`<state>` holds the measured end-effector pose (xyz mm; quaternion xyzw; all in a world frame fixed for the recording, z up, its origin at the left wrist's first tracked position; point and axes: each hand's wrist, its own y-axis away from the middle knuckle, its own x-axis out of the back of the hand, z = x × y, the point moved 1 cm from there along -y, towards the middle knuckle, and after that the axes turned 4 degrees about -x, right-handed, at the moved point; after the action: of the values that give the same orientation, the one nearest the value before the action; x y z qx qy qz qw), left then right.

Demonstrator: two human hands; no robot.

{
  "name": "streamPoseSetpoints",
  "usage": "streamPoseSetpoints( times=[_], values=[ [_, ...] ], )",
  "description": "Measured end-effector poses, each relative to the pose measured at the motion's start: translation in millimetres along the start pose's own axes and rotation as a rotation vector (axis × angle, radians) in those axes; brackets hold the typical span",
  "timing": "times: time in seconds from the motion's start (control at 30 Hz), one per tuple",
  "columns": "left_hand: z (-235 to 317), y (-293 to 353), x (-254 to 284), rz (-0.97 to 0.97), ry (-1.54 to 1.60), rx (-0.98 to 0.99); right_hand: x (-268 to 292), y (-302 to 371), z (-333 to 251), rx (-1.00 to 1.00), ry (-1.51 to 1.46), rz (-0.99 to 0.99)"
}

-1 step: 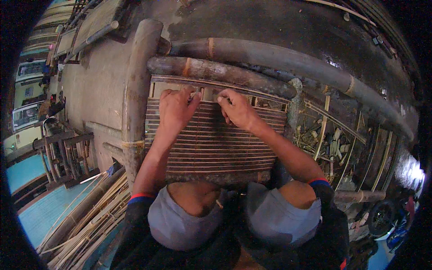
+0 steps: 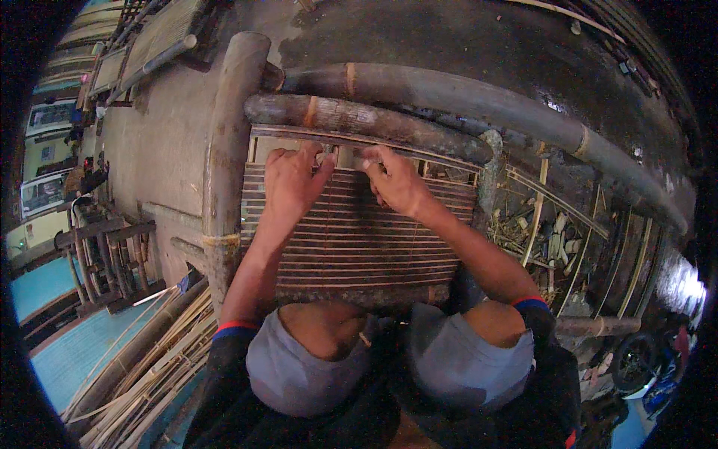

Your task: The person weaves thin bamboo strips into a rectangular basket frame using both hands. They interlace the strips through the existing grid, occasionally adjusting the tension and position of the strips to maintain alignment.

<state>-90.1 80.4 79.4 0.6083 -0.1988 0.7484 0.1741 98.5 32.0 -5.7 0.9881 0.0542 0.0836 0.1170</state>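
Note:
In front of my knees is a bench seat of thin, evenly spaced bamboo slats [image 2: 359, 243], set in a frame of thick bamboo poles. My left hand [image 2: 290, 182] is over the far left part of the slats, thumb and forefinger pinched together at the far edge. Opposite it my right hand [image 2: 396, 182] is also closed, its fingertips pinched near the same edge, with a small gap between the hands. Whatever the fingertips hold is too small to make out. Just beyond both hands runs the frame's crosswise bamboo pole [image 2: 374, 123].
A thick upright bamboo post [image 2: 232, 142] stands left of the seat, and a longer pole [image 2: 449, 90] crosses behind. Split bamboo strips [image 2: 164, 359] lie in a bundle at lower left. Bamboo scraps [image 2: 550, 239] litter the floor at right. A wheel [image 2: 634, 361] shows at lower right.
The fingers of my right hand have shifted very slightly. My left hand and the slatted seat look the same.

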Motion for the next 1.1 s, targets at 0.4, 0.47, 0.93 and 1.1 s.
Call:
streamPoseSetpoints(
  times=[0.4, 0.47, 0.93, 1.1],
  values=[
    [-7, -4, 7, 0.042, 0.267, 0.062, -28, -3, -33, 0.098, 0.527, -0.053],
    [-2, -4, 10, 0.048, 0.337, 0.109, -33, -9, -28, 0.127, 0.526, 0.006],
    [-4, -3, 9, 0.102, 0.276, -0.05, -13, -27, -40, -0.113, -0.419, -0.07],
    [-3, -1, 3, 0.099, 0.056, -0.176, 21, -21, -78, 0.127, -0.492, 0.159]
  ],
)
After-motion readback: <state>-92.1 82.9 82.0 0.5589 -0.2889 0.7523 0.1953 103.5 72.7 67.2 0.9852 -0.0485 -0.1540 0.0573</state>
